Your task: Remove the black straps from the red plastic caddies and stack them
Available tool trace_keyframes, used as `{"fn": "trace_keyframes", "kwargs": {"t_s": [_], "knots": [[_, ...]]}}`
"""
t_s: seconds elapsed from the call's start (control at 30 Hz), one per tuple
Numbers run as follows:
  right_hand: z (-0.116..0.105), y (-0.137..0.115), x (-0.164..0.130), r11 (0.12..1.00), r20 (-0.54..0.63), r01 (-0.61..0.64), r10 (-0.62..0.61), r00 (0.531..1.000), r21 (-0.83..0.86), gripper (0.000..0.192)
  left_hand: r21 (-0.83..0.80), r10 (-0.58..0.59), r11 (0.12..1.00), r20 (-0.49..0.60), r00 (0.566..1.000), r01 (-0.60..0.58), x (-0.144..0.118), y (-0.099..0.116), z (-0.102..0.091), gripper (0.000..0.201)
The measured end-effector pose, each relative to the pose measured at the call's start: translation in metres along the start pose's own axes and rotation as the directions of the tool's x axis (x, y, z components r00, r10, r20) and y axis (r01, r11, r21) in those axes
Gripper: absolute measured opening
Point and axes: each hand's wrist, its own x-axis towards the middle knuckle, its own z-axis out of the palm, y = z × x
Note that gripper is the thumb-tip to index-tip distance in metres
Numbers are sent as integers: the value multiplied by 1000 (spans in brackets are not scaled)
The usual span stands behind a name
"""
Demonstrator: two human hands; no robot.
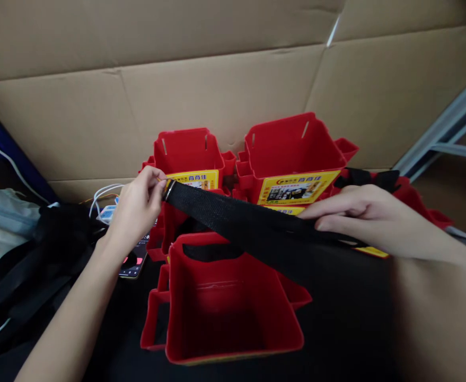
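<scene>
Head view: a black strap point(233, 215) spans above the nearest red bin point(225, 302). The left hand point(137, 209) pinches the strap's buckle end point(168, 189), left of the bin. The right hand point(360, 215), right of the bin, presses flat, fingers extended, on the strap. Two labelled red bins point(288, 154) stand behind it.

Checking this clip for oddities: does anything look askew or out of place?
A phone lies half under the left hand amid loose cables. The red bins sit at mixed angles. No damage visible.
</scene>
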Motion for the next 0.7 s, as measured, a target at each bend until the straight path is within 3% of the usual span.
{"fn": "trace_keyframes", "kwargs": {"t_s": [0.1,0.17,0.23,0.3,0.37,0.5,0.6,0.7], "knots": [[-1,10,1,1000,140,6,-5,990,-6,28,-46,-57,997,85,995,61,0,-1,1,4],[3,11,3,995,152,-25,39,988,-96,27,-121,-94,987,121,988,109,0,0,-1,2],[12,4,5,978,55,2,9,998,-208,27,-217,-98,968,148,984,129,-2,5,-4,4],[26,-9,7,967,-81,72,-94,992,-246,30,-285,-59,952,184,981,111,-8,17,-4,5],[45,-25,7,972,-145,136,-164,976,-191,34,-291,0,955,194,981,57,-17,34,0,6],[80,-47,6,980,-82,168,-177,981,-107,59,-293,118,955,239,964,-44,-35,65,9,6],[88,-48,6,978,-119,202,-207,971,-53,48,-417,178,908,294,939,-42,-35,68,6,3],[83,-45,6,956,-94,271,-261,961,113,33,-529,307,841,295,905,-113,-27,58,0,10]]}}
